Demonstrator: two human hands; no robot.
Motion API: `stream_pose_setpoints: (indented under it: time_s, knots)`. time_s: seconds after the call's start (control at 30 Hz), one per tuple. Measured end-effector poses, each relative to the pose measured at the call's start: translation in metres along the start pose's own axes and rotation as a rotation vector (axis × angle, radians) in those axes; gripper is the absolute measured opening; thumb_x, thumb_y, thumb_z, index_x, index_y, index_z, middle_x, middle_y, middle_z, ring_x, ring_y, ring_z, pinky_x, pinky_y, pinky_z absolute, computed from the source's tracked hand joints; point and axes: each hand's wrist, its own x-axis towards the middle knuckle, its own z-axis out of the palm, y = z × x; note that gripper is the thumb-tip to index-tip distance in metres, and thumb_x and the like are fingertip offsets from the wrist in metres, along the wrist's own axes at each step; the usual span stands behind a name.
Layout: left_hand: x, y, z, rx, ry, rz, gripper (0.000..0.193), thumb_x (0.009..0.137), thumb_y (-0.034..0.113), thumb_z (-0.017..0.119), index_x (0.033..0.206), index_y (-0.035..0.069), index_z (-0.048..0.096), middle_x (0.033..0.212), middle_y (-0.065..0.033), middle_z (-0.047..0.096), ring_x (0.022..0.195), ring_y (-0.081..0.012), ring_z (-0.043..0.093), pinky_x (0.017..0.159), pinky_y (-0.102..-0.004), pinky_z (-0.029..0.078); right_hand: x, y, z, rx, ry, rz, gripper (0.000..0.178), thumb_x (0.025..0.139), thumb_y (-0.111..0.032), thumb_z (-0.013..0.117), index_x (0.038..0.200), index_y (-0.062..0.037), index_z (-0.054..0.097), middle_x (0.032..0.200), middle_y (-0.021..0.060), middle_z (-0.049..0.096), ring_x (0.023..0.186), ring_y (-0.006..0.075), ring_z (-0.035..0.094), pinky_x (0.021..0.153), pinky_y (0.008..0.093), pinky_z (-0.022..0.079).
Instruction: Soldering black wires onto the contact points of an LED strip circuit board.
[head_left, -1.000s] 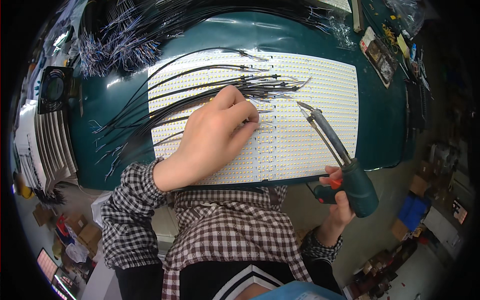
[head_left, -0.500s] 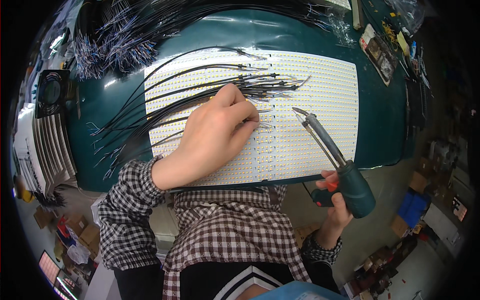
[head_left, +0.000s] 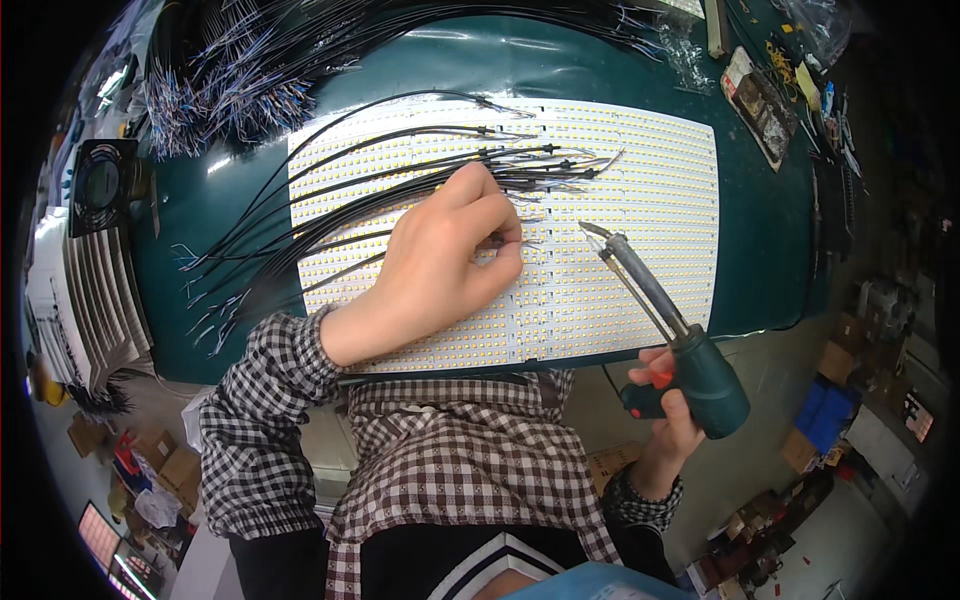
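Note:
My left hand [head_left: 435, 260] is closed in a pinch over the middle of a white LED panel [head_left: 630, 300] dotted with yellow chips. A black cable runs under the palm, and thin bare wire ends [head_left: 534, 242] poke out by the fingertips; the grip itself is partly hidden. More black cables [head_left: 400, 180] with stripped ends lie across the panel beyond the hand. Wrapped around the green handle of a soldering gun [head_left: 712, 385], my right hand [head_left: 677, 425] has fingers at its red trigger. The gun's tip points up-left, right of the left fingertips, apart from them.
A large bundle of black cables [head_left: 230, 90] lies at the far left of the green table [head_left: 765, 250]. A dirty, dark-stained pad [head_left: 755, 105] sits at the far right. On the left stand a small black fan [head_left: 103, 187] and stacked white sheets [head_left: 105, 300].
My left hand has shifted slightly to the right over the panel, still pinched. The soldering gun's tip has dropped a little toward me and left.

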Motion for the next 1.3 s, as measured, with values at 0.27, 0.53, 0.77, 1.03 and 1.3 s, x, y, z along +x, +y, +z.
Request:
stream_pose_setpoints:
  time_s: [0.27, 0.53, 0.77, 1.03, 1.3]
  knots:
    - [-0.001, -0.001, -0.001, -0.072, -0.025, -0.037, 0.007, 0.071, 0.006, 0.065, 0.074, 0.003, 0.059, 0.082, -0.0084, 0.052, 0.068, -0.0252, 0.058, 0.06, -0.0354, 0.047, 0.0, -0.002, 0.009, -0.154, 0.034, -0.033, 0.048, 0.082, -0.031, 0.066, 0.1, 0.013, 0.057, 0.088, 0.0214, 0.061, 0.074, 0.0268, 0.065, 0.067, 0.0351, 0.057]
    - [-0.002, -0.003, -0.002, -0.094, -0.047, -0.031, 0.008, 0.072, 0.001, 0.066, 0.077, 0.001, 0.06, 0.082, -0.0047, 0.048, 0.069, -0.013, 0.049, 0.054, -0.0246, 0.039, -0.004, -0.001, 0.017, -0.183, 0.015, -0.007, 0.04, 0.082, -0.026, 0.067, 0.095, 0.011, 0.058, 0.084, 0.0192, 0.06, 0.073, 0.0259, 0.062, 0.065, 0.0347, 0.056]
    - [-0.002, -0.001, -0.002, -0.029, -0.036, -0.014, 0.008, 0.07, 0.005, 0.064, 0.073, 0.004, 0.057, 0.081, -0.0085, 0.051, 0.068, -0.0261, 0.056, 0.058, -0.0364, 0.045, -0.007, 0.001, 0.019, -0.151, 0.012, 0.061, 0.031, 0.081, -0.019, 0.068, 0.089, 0.0087, 0.058, 0.081, 0.0163, 0.059, 0.074, 0.0249, 0.06, 0.066, 0.036, 0.055]
    - [-0.002, -0.002, -0.001, -0.004, -0.02, 0.024, 0.008, 0.07, 0.005, 0.064, 0.073, 0.004, 0.057, 0.081, -0.0088, 0.051, 0.068, -0.0267, 0.056, 0.058, -0.0367, 0.045, -0.012, 0.012, 0.01, -0.12, -0.049, 0.034, 0.05, 0.079, 0.003, 0.07, 0.121, 0.0106, 0.045, 0.086, 0.0148, 0.065, 0.081, 0.0229, 0.065, 0.076, 0.0376, 0.055]
    - [-0.002, -0.002, -0.001, -0.006, -0.033, 0.009, 0.009, 0.07, 0.005, 0.065, 0.073, 0.004, 0.057, 0.082, -0.0086, 0.052, 0.069, -0.0265, 0.056, 0.058, -0.0366, 0.045, -0.012, 0.015, 0.01, -0.147, -0.028, 0.026, 0.052, 0.078, 0.0, 0.073, 0.121, 0.0106, 0.046, 0.087, 0.0155, 0.066, 0.079, 0.0225, 0.066, 0.074, 0.0364, 0.056]
